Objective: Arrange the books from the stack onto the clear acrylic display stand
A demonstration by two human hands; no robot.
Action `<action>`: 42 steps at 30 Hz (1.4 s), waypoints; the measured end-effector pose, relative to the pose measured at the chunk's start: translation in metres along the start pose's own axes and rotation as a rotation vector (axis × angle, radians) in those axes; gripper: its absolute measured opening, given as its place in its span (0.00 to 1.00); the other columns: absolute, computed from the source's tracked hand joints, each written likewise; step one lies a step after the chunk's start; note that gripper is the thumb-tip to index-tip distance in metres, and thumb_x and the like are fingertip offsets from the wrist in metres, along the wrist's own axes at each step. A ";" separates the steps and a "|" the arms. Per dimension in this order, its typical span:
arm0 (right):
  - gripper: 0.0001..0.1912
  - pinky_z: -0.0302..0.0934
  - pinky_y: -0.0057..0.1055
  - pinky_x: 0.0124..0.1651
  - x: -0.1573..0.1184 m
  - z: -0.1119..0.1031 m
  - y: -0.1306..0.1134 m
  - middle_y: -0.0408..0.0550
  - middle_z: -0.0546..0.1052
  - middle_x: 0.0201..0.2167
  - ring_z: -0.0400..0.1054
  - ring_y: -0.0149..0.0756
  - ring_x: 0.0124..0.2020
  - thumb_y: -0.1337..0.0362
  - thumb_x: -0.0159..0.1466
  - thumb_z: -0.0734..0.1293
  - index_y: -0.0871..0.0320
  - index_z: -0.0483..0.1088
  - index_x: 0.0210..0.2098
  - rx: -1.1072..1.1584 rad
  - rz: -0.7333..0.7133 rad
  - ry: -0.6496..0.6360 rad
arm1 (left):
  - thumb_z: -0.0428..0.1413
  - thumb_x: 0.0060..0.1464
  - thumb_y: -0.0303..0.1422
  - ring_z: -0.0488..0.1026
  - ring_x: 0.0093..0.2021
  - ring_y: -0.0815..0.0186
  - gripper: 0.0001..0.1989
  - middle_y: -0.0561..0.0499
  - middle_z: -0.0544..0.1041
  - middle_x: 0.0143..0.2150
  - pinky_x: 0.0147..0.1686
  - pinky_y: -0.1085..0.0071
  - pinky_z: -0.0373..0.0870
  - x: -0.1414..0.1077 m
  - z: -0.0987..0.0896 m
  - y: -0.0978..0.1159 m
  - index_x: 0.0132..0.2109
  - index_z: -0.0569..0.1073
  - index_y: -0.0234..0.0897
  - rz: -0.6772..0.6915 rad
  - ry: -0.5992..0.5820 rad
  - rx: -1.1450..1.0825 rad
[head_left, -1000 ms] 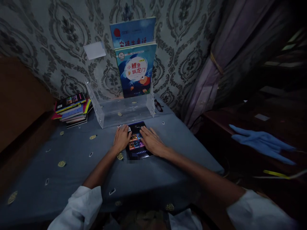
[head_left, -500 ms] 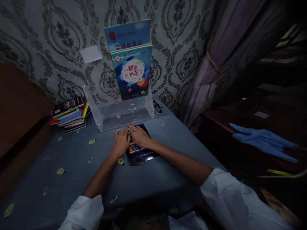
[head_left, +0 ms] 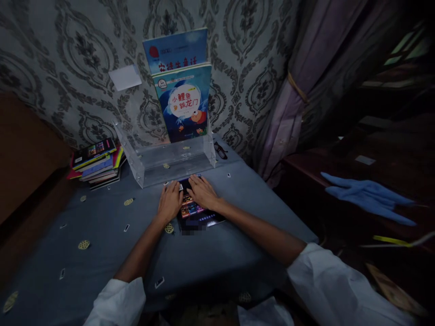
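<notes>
A dark book (head_left: 193, 213) with small colour pictures on its cover lies flat on the cloth-covered table (head_left: 112, 253). Over its left edge rests my left hand (head_left: 170, 199), fingers stretched out and pointing away from me. My right hand (head_left: 203, 192) lies flat across the upper right part of the same cover, fingers extended. Just beyond the book stands a clear acrylic rack (head_left: 173, 166). Two blue picture books lean upright in it, a front one (head_left: 185, 104) partly covering a rear one (head_left: 176, 47).
A stack of books (head_left: 97, 163) sits at the table's left. Eyeglasses (head_left: 220, 150) lie right of the rack. A blue glove (head_left: 369, 194) rests on a dark reddish surface at right. A tied curtain (head_left: 288, 108) hangs by the patterned wall (head_left: 244, 59).
My hands have moved apart on the book, the right one shifting right, so more of the cover shows between them. The view has shifted slightly.
</notes>
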State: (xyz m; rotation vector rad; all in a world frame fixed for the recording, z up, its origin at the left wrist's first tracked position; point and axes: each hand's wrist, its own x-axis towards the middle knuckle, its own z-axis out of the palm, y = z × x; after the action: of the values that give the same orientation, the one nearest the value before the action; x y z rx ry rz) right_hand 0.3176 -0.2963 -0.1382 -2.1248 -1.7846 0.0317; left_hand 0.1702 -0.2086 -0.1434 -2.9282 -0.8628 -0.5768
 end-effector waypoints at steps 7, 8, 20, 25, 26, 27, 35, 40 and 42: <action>0.29 0.45 0.46 0.72 -0.012 -0.009 0.006 0.65 0.58 0.70 0.48 0.46 0.73 0.61 0.73 0.52 0.72 0.58 0.67 0.016 0.064 -0.015 | 0.45 0.66 0.30 0.67 0.65 0.55 0.20 0.37 0.71 0.64 0.66 0.52 0.59 0.002 -0.004 0.001 0.61 0.68 0.31 -0.003 -0.020 0.014; 0.29 0.46 0.46 0.72 -0.013 -0.010 0.007 0.65 0.58 0.70 0.48 0.46 0.73 0.61 0.72 0.52 0.72 0.58 0.67 0.022 0.068 -0.011 | 0.46 0.66 0.30 0.67 0.65 0.54 0.19 0.37 0.71 0.63 0.66 0.51 0.59 0.002 -0.005 0.002 0.61 0.68 0.31 -0.001 -0.024 0.015; 0.29 0.47 0.48 0.72 -0.024 0.002 0.021 0.67 0.59 0.69 0.48 0.48 0.72 0.63 0.71 0.52 0.73 0.58 0.67 0.103 0.041 0.059 | 0.46 0.63 0.25 0.64 0.67 0.55 0.22 0.37 0.69 0.65 0.65 0.54 0.61 0.035 0.005 0.020 0.63 0.67 0.31 0.142 -0.126 -0.088; 0.29 0.48 0.48 0.72 -0.025 0.000 0.019 0.67 0.58 0.70 0.48 0.47 0.72 0.66 0.70 0.53 0.74 0.55 0.68 0.125 0.036 0.069 | 0.45 0.61 0.23 0.65 0.66 0.59 0.24 0.40 0.69 0.66 0.66 0.59 0.60 0.057 0.015 0.026 0.63 0.68 0.32 0.243 -0.166 -0.161; 0.30 0.48 0.48 0.72 -0.025 -0.001 0.019 0.67 0.58 0.70 0.48 0.47 0.72 0.67 0.70 0.53 0.74 0.54 0.68 0.128 0.032 0.067 | 0.45 0.62 0.23 0.67 0.65 0.60 0.24 0.41 0.70 0.65 0.66 0.59 0.61 0.059 0.016 0.025 0.63 0.68 0.32 0.252 -0.160 -0.168; 0.30 0.48 0.48 0.72 -0.024 -0.002 0.020 0.67 0.58 0.70 0.48 0.47 0.72 0.67 0.70 0.54 0.74 0.54 0.68 0.131 0.026 0.061 | 0.46 0.62 0.24 0.68 0.64 0.59 0.23 0.41 0.71 0.64 0.65 0.59 0.62 0.059 0.016 0.024 0.63 0.69 0.32 0.258 -0.150 -0.169; 0.29 0.49 0.46 0.72 -0.020 -0.007 0.028 0.70 0.58 0.69 0.48 0.48 0.72 0.66 0.70 0.55 0.76 0.55 0.67 0.167 -0.091 0.013 | 0.47 0.65 0.28 0.71 0.60 0.57 0.20 0.41 0.74 0.61 0.61 0.59 0.66 0.053 0.010 0.021 0.61 0.70 0.34 0.213 -0.117 -0.139; 0.28 0.48 0.48 0.73 -0.028 -0.005 0.028 0.70 0.58 0.69 0.48 0.49 0.72 0.66 0.70 0.54 0.76 0.58 0.66 0.160 -0.088 -0.003 | 0.46 0.64 0.27 0.70 0.62 0.58 0.22 0.41 0.72 0.63 0.63 0.59 0.65 0.055 0.011 0.023 0.63 0.68 0.35 0.219 -0.131 -0.146; 0.27 0.49 0.49 0.72 -0.034 -0.005 0.028 0.68 0.59 0.69 0.48 0.49 0.72 0.65 0.71 0.54 0.73 0.59 0.66 0.171 -0.092 0.009 | 0.46 0.63 0.26 0.68 0.64 0.58 0.23 0.41 0.71 0.65 0.64 0.59 0.64 0.057 0.012 0.023 0.64 0.67 0.35 0.235 -0.138 -0.155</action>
State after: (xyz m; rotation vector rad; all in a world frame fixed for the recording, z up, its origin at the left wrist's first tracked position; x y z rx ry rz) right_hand 0.3387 -0.3341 -0.1488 -1.9195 -1.8034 0.1452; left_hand 0.2306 -0.1968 -0.1327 -3.1789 -0.4900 -0.4492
